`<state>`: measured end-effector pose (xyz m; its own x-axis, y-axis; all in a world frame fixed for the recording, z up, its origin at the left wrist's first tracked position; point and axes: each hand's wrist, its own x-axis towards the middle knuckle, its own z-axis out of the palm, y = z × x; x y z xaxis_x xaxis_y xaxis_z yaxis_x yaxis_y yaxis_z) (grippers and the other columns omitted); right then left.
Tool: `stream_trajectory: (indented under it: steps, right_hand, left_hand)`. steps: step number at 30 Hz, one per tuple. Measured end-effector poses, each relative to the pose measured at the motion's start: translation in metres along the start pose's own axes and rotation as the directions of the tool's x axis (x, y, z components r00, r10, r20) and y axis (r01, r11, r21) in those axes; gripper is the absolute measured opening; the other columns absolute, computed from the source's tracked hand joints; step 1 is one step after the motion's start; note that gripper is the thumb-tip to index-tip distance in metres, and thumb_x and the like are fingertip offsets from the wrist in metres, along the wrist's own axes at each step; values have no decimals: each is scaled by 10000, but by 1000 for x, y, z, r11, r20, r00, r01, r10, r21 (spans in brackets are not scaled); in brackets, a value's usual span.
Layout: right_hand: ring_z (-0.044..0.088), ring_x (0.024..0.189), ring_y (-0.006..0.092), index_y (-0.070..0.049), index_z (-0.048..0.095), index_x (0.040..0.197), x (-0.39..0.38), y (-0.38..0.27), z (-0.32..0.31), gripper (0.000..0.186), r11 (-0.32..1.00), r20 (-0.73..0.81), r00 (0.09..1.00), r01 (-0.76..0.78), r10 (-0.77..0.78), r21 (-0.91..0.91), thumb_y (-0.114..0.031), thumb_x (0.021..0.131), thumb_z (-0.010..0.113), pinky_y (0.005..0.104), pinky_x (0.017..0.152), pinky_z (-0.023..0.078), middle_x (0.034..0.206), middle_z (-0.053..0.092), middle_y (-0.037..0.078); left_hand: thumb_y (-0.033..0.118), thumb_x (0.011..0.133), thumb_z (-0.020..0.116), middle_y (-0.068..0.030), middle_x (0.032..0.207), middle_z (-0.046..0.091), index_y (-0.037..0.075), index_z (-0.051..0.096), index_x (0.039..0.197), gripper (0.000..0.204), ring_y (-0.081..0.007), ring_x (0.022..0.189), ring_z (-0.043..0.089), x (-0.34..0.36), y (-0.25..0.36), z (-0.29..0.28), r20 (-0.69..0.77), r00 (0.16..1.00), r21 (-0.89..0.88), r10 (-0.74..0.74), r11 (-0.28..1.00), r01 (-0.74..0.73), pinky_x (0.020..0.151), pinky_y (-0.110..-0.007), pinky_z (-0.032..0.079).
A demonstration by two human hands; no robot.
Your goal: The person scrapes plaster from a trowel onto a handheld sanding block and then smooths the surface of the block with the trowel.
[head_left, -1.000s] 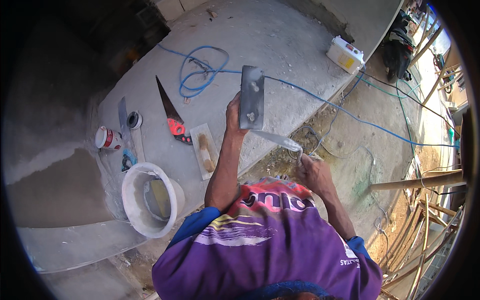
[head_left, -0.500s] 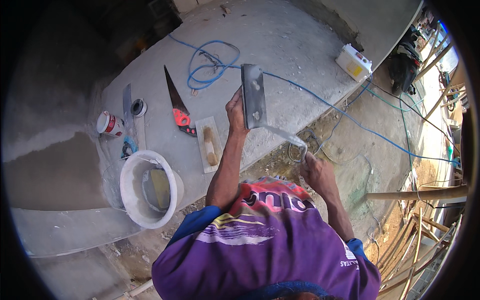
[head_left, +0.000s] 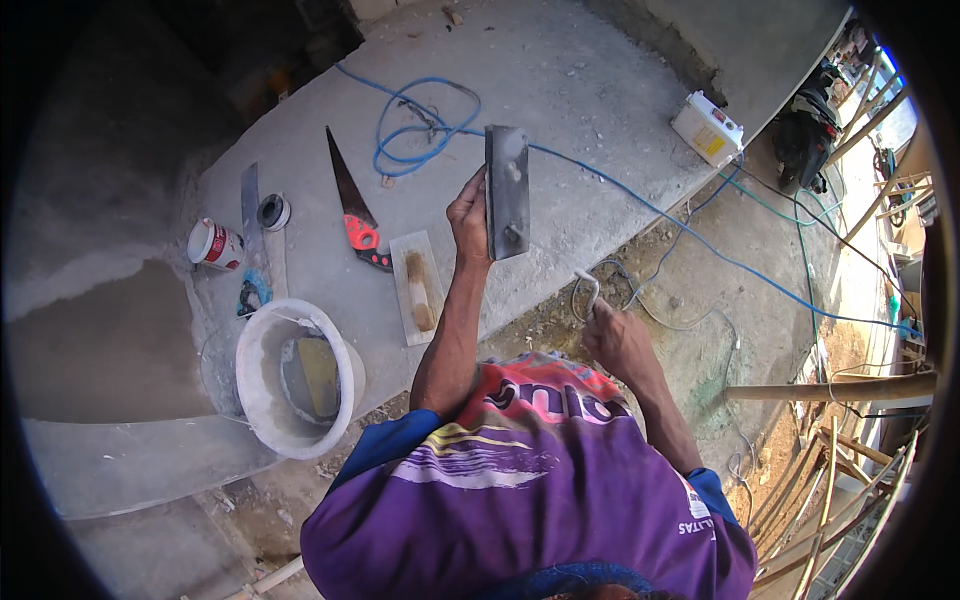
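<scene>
My left hand (head_left: 468, 218) is closed on a dark rectangular plastering float (head_left: 508, 180), held upright at its left edge with the broad face showing. Pale smudges mark that face. To its lower right, my right hand (head_left: 622, 342) grips a small trowel (head_left: 590, 284). Only the trowel's bent metal neck shows clearly; its blade is hard to make out. On the concrete slab left of my left forearm lies a second float (head_left: 412, 325) with a pale board and worn handle. A handsaw (head_left: 350, 200) with a red and black handle lies beyond it.
A whitish bucket (head_left: 252, 345) with grey contents stands left of me. Behind it are a white tub (head_left: 214, 245), a tape roll (head_left: 274, 211) and a long blade tool (head_left: 251, 200). Blue cable (head_left: 640, 203) crosses the slab past a white canister (head_left: 707, 128). Wooden poles (head_left: 830, 388) stand at right.
My right hand and the trowel have drawn slightly left and down, and the trowel's blade has turned from sight. The float in my left hand has shifted very little.
</scene>
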<state>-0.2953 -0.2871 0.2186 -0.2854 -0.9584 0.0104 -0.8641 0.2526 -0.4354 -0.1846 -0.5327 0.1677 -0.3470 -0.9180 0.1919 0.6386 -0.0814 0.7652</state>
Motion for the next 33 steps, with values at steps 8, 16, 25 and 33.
stream_trajectory:
  steps: [8, 16, 25, 33]
  right_hand:
    - [589, 588, 370, -51, 491, 836, 1, -5, -9, 149, 994, -58, 997, -60, 55, -90, -151, 774, 581, 458, 518, 450, 614, 570, 168]
    - [604, 647, 374, -43, 478, 843, -1, -8, -11, 172, 1000, -69, 997, -27, 28, 7, -156, 774, 587, 463, 558, 463, 732, 601, 158]
    - [606, 648, 358, -55, 494, 870, 0, -4, -19, 136, 980, -35, 999, -17, 10, -197, -162, 825, 564, 446, 556, 467, 746, 595, 155]
    - [620, 666, 339, -53, 493, 893, -3, 2, -6, 99, 957, 5, 1000, -25, 28, -289, -143, 858, 515, 439, 560, 475, 788, 599, 149]
  left_hand:
    - [80, 965, 435, -76, 1017, 657, -49, 493, 1276, 341, -94, 781, 639, 3, 0, 0, -4, 1000, -116, -1, 993, 0, 679, -229, 530]
    - [63, 956, 451, -59, 999, 659, -41, 543, 1241, 317, -70, 794, 614, -1, 5, -2, -81, 994, -101, 77, 991, -85, 693, -210, 498]
    - [42, 938, 452, -58, 1041, 645, -39, 559, 1229, 321, -72, 848, 578, -9, 16, 1, -123, 975, 326, 184, 936, -136, 774, -213, 461]
    - [54, 934, 494, -94, 1122, 637, -53, 557, 1225, 316, -109, 959, 584, -11, 3, -4, -127, 980, 348, 153, 932, -100, 834, -242, 458]
